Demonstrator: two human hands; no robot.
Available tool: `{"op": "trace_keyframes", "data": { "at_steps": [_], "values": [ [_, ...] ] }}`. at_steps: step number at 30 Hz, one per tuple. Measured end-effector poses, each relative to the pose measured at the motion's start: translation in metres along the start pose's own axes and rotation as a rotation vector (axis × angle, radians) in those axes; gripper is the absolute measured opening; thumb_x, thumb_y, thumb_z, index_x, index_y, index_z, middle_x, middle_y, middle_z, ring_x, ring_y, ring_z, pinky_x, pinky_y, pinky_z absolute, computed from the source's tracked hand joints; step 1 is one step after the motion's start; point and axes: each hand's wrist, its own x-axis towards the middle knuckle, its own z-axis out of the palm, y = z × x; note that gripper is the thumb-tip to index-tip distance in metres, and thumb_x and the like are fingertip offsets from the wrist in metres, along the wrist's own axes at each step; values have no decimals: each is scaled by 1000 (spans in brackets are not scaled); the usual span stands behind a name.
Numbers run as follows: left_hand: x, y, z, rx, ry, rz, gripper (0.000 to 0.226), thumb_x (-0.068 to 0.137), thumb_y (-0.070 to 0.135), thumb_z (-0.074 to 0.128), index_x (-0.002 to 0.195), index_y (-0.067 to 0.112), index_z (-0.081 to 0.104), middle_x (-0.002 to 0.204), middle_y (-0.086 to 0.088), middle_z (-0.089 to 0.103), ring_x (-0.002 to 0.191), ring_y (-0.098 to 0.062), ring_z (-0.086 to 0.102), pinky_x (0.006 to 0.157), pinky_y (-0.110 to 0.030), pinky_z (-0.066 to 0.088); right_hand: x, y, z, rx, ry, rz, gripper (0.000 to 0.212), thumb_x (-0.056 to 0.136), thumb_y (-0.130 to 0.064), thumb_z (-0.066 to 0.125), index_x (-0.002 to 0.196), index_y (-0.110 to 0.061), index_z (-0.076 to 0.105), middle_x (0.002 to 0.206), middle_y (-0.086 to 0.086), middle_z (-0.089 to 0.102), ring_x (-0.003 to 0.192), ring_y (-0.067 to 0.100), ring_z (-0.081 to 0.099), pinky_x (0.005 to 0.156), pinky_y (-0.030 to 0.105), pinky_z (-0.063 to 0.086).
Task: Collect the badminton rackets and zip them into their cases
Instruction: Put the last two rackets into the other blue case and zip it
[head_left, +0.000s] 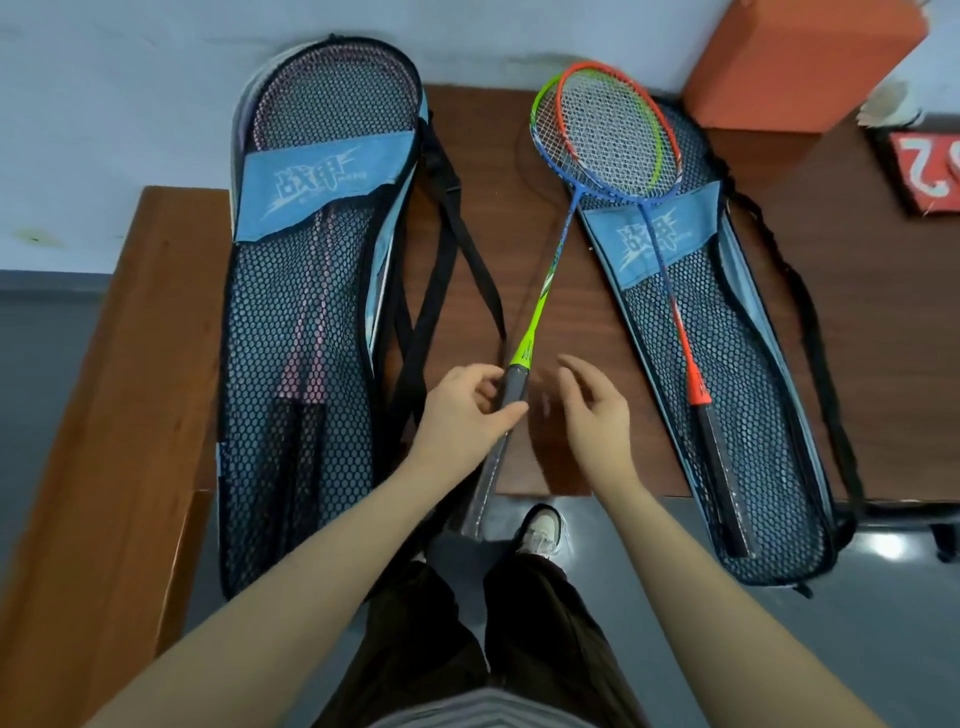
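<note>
Head view: left hand (470, 410) pinches the grey grip of the green-and-blue badminton racket (540, 306), its long axis slanting up-right, head overlapping the orange racket (675, 322) on the right mesh case (769, 467); right hand (592, 410) hovers loosely open above the brown wooden table (561, 291), beside a pale wall

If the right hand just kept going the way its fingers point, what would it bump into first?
Most likely the grey grip of the green racket held by the left hand. The right hand is open, fingers aimed up-left toward it across a small gap, though depth is hard to judge.
</note>
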Motion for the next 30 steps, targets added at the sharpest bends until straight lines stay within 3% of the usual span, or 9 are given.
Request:
{"op": "trace_keyframes", "data": {
  "at_steps": [2, 5, 8, 11, 13, 16, 20, 24, 30],
  "values": [
    [-9, -3, 19, -39, -7, -44, 40, 73, 20, 76, 111, 13, 63, 92, -1, 55, 75, -12, 54, 75, -19, 45, 7, -3, -4, 72, 33, 65, 29, 89, -36, 57, 116, -26, 62, 100, -1, 69, 94, 14, 64, 89, 36, 50],
    [-14, -9, 45, -28, -73, -40, 43, 75, 16, 75, 115, 9, 61, 92, 2, 53, 77, -10, 55, 77, -20, 46, 16, -5, -10, 29, -21, 100, 42, 84, -36, 65, 123, -25, 55, 76, -4, 64, 72, 7, 60, 76, 29, 50],
    [-13, -15, 52, 71, -130, 21, 37, 82, 15, 67, 118, 8, 60, 101, -1, 53, 92, -16, 56, 91, -33, 46, 20, -4, -11, -64, -95, 86, 49, 81, -15, 67, 127, -23, 51, 79, -7, 65, 78, 10, 62, 81, 27, 48],
    [-6, -24, 48, 428, -4, 95, 35, 88, 18, 57, 122, 13, 57, 118, -6, 49, 112, -26, 44, 97, -38, 35, 22, 2, -16, -134, -56, 57, 45, 81, -4, 57, 124, -20, 54, 82, -9, 62, 77, 11, 59, 80, 24, 46],
    [0, -29, 43, 562, 54, 103, 39, 88, 22, 57, 126, 13, 54, 127, -9, 46, 119, -30, 38, 96, -43, 32, 24, 5, -19, -193, -54, 41, 39, 83, -7, 57, 120, -19, 56, 82, -9, 61, 80, 12, 59, 82, 27, 45],
    [7, -36, 36, 713, 10, 117, 46, 87, 31, 58, 128, 12, 53, 132, -8, 48, 121, -31, 39, 97, -47, 32, 26, 9, -13, -312, -89, 27, 34, 80, -26, 68, 112, -23, 57, 88, -6, 62, 88, 19, 60, 87, 44, 46],
    [9, -42, 22, 869, 26, 150, 44, 85, 29, 61, 121, 5, 58, 125, -8, 57, 116, -32, 47, 93, -47, 36, 27, 6, 3, -483, -109, 29, 53, 81, -32, 66, 127, -19, 44, 114, 3, 60, 108, 26, 54, 93, 42, 35],
    [5, -39, 5, 841, 85, 191, 47, 84, 31, 62, 122, 5, 57, 121, -8, 59, 112, -32, 50, 91, -48, 38, 25, 4, 8, -452, -55, 11, 52, 81, -14, 59, 130, -14, 44, 119, 8, 58, 111, 31, 53, 95, 44, 38],
    [7, -37, -9, 725, 66, 266, 43, 87, 32, 55, 124, 10, 57, 130, -12, 54, 116, -33, 49, 94, -47, 39, 20, -1, -12, -386, 90, 15, 48, 77, -12, 59, 124, -16, 54, 105, 8, 63, 97, 25, 58, 89, 40, 46]
  ]
}}
